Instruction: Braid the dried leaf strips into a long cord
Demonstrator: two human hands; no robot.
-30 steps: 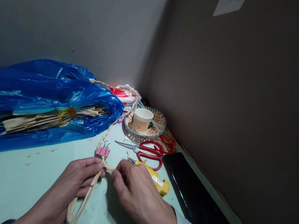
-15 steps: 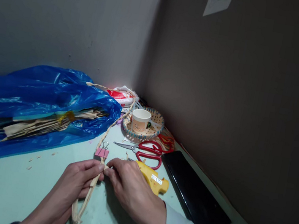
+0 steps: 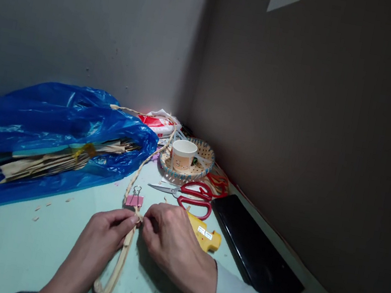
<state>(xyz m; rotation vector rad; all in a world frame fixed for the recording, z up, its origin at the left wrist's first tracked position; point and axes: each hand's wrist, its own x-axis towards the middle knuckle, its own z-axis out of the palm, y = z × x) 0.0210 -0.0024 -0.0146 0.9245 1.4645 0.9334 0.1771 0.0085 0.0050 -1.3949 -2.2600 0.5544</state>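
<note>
My left hand (image 3: 103, 239) and my right hand (image 3: 168, 245) meet fingertip to fingertip over a plaited strip of dried leaf (image 3: 120, 264) on the pale green table (image 3: 29, 248). Both pinch the loose strands where the plait ends. A pink binder clip (image 3: 134, 200) is clamped on the plait just beyond my fingers. The finished braid (image 3: 147, 161) runs away from the clip toward the back corner. Under my right hand lies a yellow glue gun (image 3: 205, 234), partly hidden.
A blue plastic bag (image 3: 41, 139) of dried leaf strips fills the left. A small woven basket (image 3: 201, 165) holds a paper cup (image 3: 182, 154). Red-handled scissors (image 3: 190, 198) lie in front of it. A black flat case (image 3: 253, 250) runs along the right wall.
My two hands have drawn closer together at the plait's end, and my right fingers now touch the left ones. The loose strands below swung slightly right. The view shifted a little.
</note>
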